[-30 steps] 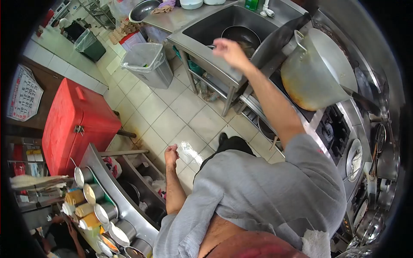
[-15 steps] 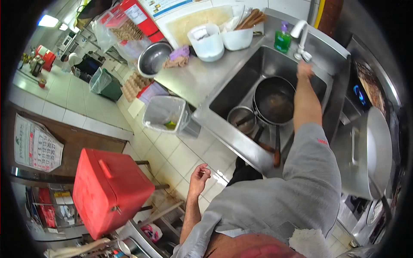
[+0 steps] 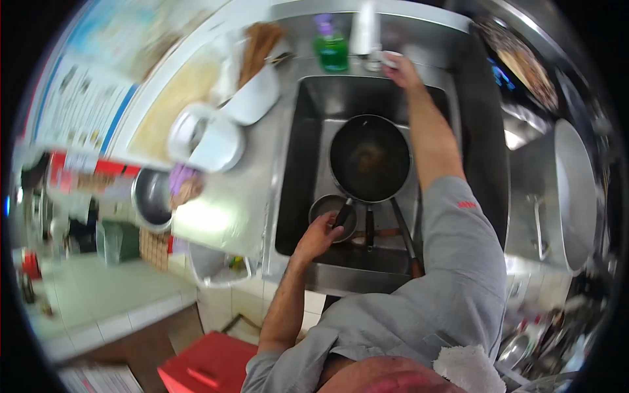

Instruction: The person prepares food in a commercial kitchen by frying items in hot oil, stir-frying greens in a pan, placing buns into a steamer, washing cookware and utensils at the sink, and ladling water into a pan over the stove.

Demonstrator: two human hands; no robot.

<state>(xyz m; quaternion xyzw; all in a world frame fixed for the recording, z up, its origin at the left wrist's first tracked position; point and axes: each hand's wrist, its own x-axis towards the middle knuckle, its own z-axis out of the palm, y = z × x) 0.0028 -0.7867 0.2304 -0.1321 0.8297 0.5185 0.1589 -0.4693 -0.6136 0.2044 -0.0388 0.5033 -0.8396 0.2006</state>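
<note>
In the head view, my right hand [image 3: 403, 71] is closed on the white faucet knob [image 3: 391, 59] behind the sink [image 3: 283, 196]. My left hand [image 3: 317, 240] reaches over the sink's near left part, thumb and fingers apart at the end of a black pan handle [image 3: 343, 212]. Whether the fingertips touch this handle I cannot tell. A dark frying pan [image 3: 370, 154] lies in the basin, with a brownish patch on its bottom. Beside it, a small metal saucepan [image 3: 321, 207] is partly covered by my left hand. More handles point toward me.
Green soap [image 3: 333, 54] in a pump bottle stands left of the white faucet [image 3: 364, 29]. White tubs [image 3: 206, 141] and a metal bowl [image 3: 154, 198] occupy the left counter. A large metal pot [image 3: 547, 196] stands right of the sink; a red cooler [image 3: 208, 363] is behind at lower left.
My left hand has moved from beside my body into the sink, near the pan handle. My right hand stays at the faucet knob. The view has turned and now faces the sink squarely.
</note>
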